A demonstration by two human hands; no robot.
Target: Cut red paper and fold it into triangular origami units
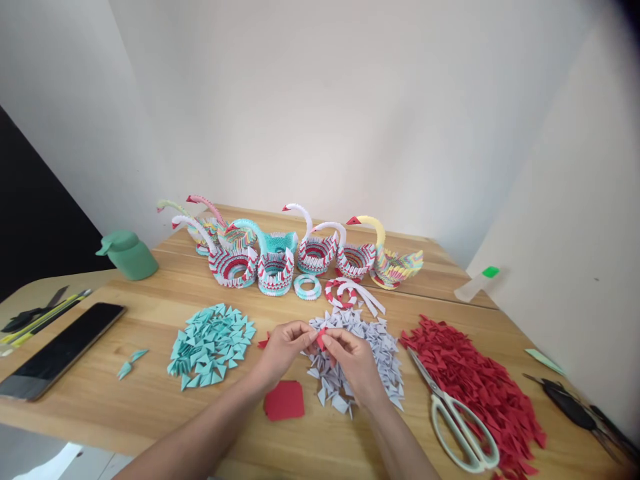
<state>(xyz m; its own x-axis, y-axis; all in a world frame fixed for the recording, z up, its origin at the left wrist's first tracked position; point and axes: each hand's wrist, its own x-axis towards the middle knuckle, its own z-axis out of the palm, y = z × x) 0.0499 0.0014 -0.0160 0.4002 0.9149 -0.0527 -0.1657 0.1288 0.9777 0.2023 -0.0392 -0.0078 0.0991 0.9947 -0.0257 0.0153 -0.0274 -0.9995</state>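
Observation:
Between both sets of fingertips is a small folded piece of red paper. My left hand pinches it from the left, and my right hand pinches it from the right. Both are raised over the wooden table, in front of a heap of pale lavender paper triangles. Just below my left hand lies a stack of red paper sheets. A bit of red paper shows beside my left hand, partly hidden by it.
Teal triangles are heaped at left, red triangles at right beside scissors. Several folded-paper swans stand behind, with paper rings. A phone and green pot are far left; pliers lie far right.

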